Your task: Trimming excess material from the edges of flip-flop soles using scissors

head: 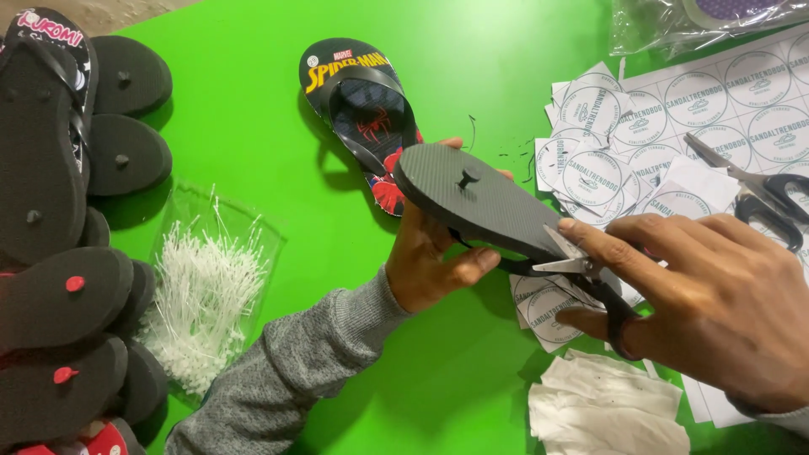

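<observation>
My left hand grips a black flip-flop turned sole-up, with its strap plug poking out of the sole. My right hand holds small black-handled scissors, and their blades touch the near edge of that sole. A second flip-flop, black with a red spider print, lies face-up on the green table just behind.
A heap of black flip-flops fills the left edge. A clear bag of white plastic tag pins lies beside it. Sheets of round paper labels, another pair of scissors and white folded paper lie at the right.
</observation>
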